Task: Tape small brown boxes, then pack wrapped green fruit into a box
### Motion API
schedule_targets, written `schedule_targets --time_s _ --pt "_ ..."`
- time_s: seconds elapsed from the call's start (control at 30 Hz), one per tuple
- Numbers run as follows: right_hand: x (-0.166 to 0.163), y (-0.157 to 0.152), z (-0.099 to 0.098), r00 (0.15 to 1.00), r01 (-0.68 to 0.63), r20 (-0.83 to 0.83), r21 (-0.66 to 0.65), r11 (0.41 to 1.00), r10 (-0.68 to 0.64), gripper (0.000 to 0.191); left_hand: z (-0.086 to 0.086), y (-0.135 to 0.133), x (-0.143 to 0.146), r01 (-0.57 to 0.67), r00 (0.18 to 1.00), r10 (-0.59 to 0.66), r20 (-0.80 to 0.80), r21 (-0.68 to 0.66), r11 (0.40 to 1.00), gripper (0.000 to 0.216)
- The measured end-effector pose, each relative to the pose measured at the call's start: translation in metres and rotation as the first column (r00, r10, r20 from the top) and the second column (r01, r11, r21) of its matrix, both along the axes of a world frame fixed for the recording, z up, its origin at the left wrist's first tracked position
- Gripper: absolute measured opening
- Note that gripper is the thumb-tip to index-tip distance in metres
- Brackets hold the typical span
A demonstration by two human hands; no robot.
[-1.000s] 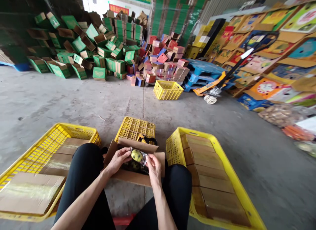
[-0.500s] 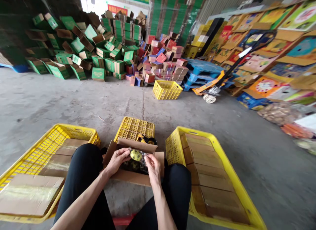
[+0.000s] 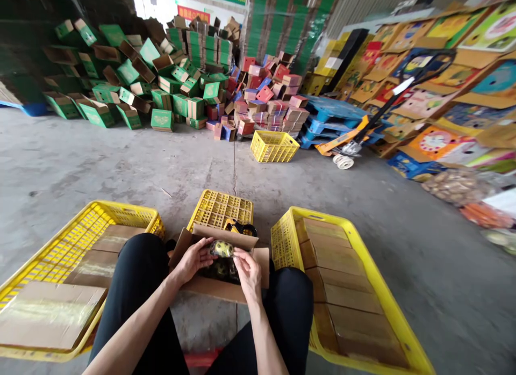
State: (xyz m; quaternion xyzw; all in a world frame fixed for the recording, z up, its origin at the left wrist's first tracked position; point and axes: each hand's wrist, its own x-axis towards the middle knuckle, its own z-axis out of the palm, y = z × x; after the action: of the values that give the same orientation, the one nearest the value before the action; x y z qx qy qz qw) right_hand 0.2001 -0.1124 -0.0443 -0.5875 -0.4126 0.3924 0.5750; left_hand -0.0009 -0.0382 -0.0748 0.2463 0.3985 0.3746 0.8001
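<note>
Between my hands, over an open cardboard box (image 3: 220, 290), is a plastic-wrapped yellow-green oval item (image 3: 221, 249) with dark spots. My left hand (image 3: 195, 261) grips its wrapper at the left end, thumb and fingers pinched. At the other end my right hand (image 3: 247, 268) pinches the wrapper too. More dark, shiny wrapped items (image 3: 221, 270) lie inside the box, partly hidden under my hands. The box sits between my knees with its flaps up. Just behind it, a black and yellow tape dispenser (image 3: 242, 227) rests on an upturned yellow crate (image 3: 221, 208).
A yellow crate (image 3: 92, 211) on my left and another yellow crate (image 3: 355, 230) on my right hold closed cardboard boxes. Farther off stand a yellow basket (image 3: 274, 146), blue pallets (image 3: 334, 114), an orange pallet jack (image 3: 342, 138) and heaped green cartons (image 3: 161, 120).
The wrapped item has turned slightly and sits more level between my fingers. My left hand's fingers have spread a little along its end. The box and crates stay in place.
</note>
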Motion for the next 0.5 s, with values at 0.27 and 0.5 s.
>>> schedule_targets --time_s 0.27,0.5 --pt "-0.0015 0.0001 -0.0041 0.998 0.046 0.043 0.027 0.999 -0.048 0.029 0.0027 -0.004 0.0018 -0.065 0.994 0.077 -0.077 0.14 0.988 0.066" --pt "-0.0028 0.0009 -0.0028 0.967 0.025 -0.249 -0.111 0.993 -0.052 0.041 0.0083 -0.0044 0.0008 -0.043 0.994 0.062 -0.094 0.196 0.98 0.066"
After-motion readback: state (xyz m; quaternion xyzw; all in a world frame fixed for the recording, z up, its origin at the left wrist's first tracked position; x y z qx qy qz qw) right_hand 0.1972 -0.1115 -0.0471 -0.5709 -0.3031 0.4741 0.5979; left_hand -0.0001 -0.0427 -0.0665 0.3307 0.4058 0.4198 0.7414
